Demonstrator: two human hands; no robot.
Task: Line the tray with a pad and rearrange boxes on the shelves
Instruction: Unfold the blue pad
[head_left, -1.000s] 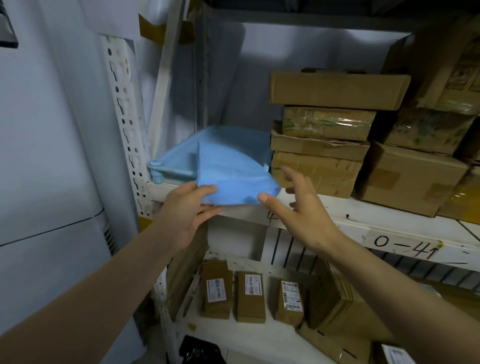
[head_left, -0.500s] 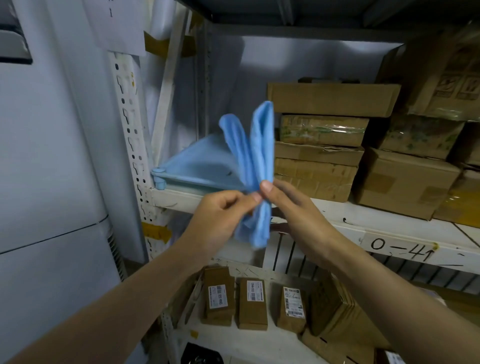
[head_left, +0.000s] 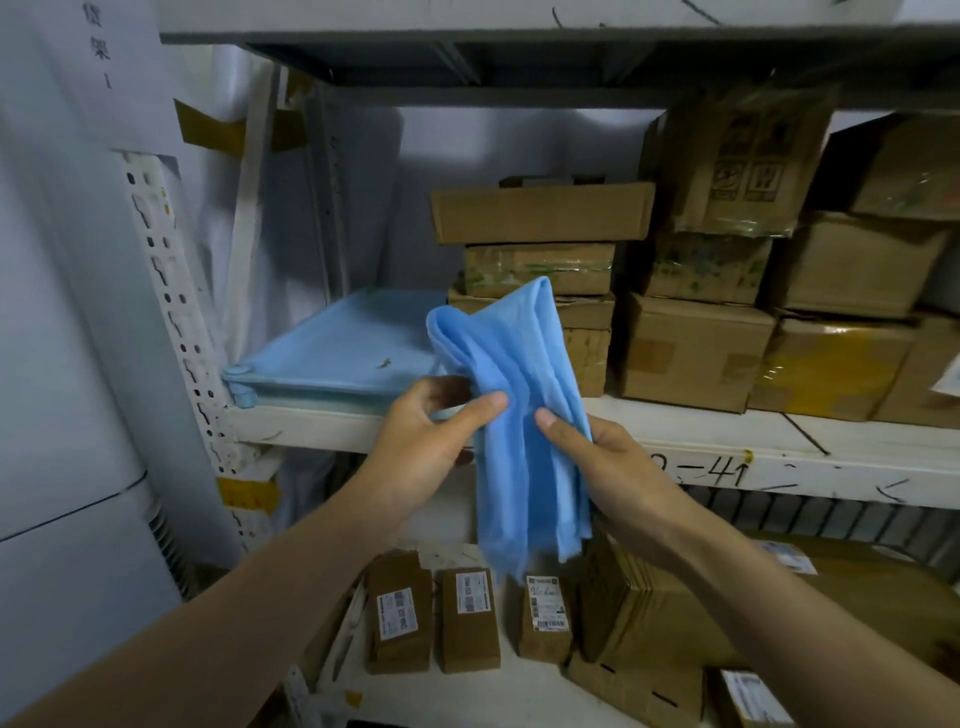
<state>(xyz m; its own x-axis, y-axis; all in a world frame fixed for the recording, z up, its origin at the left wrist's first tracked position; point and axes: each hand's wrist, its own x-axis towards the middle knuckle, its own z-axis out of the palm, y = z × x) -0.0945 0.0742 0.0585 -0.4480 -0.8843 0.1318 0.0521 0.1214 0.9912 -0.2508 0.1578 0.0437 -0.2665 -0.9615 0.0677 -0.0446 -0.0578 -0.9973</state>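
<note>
Head view, both hands meeting at centre frame before a white metal shelf. The left hand and the right hand each pinch the blue pad, thumb in front and fingers curled behind the material, so both grips are closed on it. The pad is bunched into loose vertical folds; its upper end rises above the hands and its lower end hangs down below the shelf edge.

Compared with one second ago, when the pad lay folded flat at the front of the shelf under the two hands, it is now lifted clear and held in the air; half a second ago the hands were just gathering it at one point. The blue tray sits at the left end of the shelf, left of centre in the frame, with its floor uncovered and a small dark speck on it. This suggests the pad is being opened out for laying in the tray, a step not yet done.

Stacked cardboard boxes stand just right of the tray, and small labelled cartons lie on the lower shelf at the bottom of the frame.
</note>
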